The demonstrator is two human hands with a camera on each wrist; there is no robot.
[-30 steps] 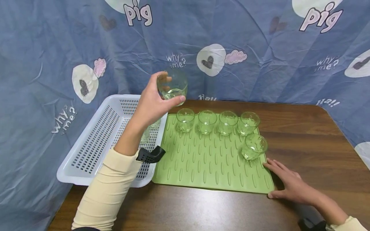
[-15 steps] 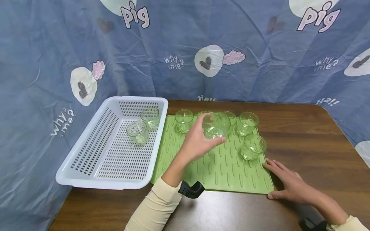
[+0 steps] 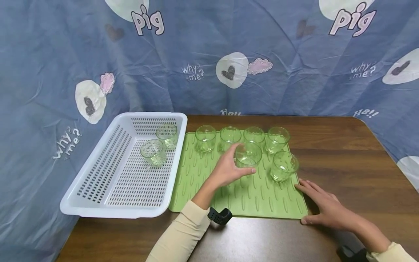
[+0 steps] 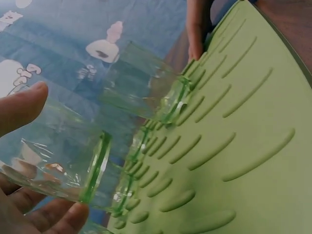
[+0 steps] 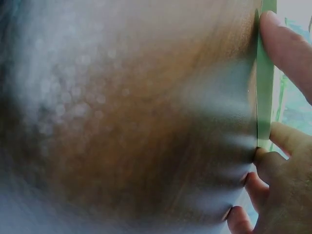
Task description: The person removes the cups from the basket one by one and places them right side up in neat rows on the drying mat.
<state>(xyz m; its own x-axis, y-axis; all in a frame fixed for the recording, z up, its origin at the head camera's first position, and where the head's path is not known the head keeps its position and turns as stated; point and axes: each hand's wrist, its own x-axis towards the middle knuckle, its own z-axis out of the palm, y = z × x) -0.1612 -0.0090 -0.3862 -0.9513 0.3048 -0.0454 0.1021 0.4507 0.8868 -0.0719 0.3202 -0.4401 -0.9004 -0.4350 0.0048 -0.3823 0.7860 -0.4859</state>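
My left hand (image 3: pixel 226 168) grips a clear greenish drinking glass (image 3: pixel 248 154) with thumb and fingers curled round its side. In the left wrist view the held glass (image 4: pixel 58 156) hangs just above the ribbed green mat (image 4: pixel 253 122). On the mat's far side stands a row of several like glasses (image 3: pixel 206 139), with one more glass (image 3: pixel 283 166) in front of the row's right end. My right hand (image 3: pixel 327 205) rests at the mat's right edge, fingers spread; in the right wrist view its thumb (image 5: pixel 287 48) lies on the green edge.
A white perforated plastic basket (image 3: pixel 95 213) stands left of the mat, with two glasses (image 3: pixel 154 153) inside along its right side. Brown wooden table (image 3: pixel 343 156) extends right of and in front of the mat. A blue printed cloth (image 3: pixel 183 43) hangs behind.
My left hand has carried the glass from above the basket's right side rightward and down to the mat, close before the row. The right hand has stayed in place.
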